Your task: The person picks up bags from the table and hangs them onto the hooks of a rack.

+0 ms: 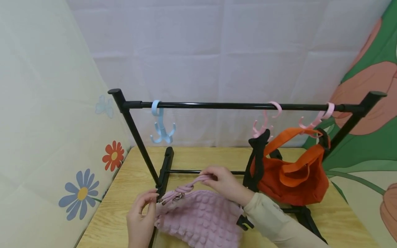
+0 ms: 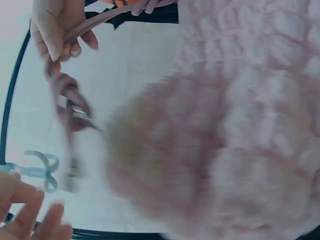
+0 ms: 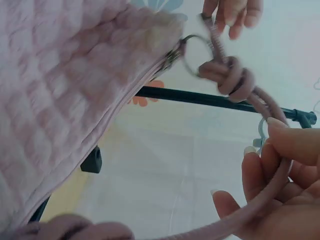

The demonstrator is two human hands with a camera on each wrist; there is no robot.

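Observation:
A lilac bag point(image 1: 204, 220) with a puffy, bubbled surface is held up by its knotted cord strap point(image 1: 185, 188). My right hand point(image 1: 224, 183) pinches that strap above the bag, thumb against fingers. Below the pinch, the right wrist view shows a coiled knot point(image 3: 235, 80) and a metal ring joining strap to bag corner. My left hand point(image 1: 142, 213) is raised beside the strap's left end, its fingers loosely bent. A small gap separates those fingertips from the dangling strap end point(image 2: 71, 177) in the left wrist view.
A black rack point(image 1: 211, 105) spans the wooden table point(image 1: 121, 210). From its bar hang a light blue hook point(image 1: 161, 125) and two pink hooks, one at the far right point(image 1: 319, 119). An orange bag point(image 1: 291, 182) with a black piece point(image 1: 256, 162) hangs at right.

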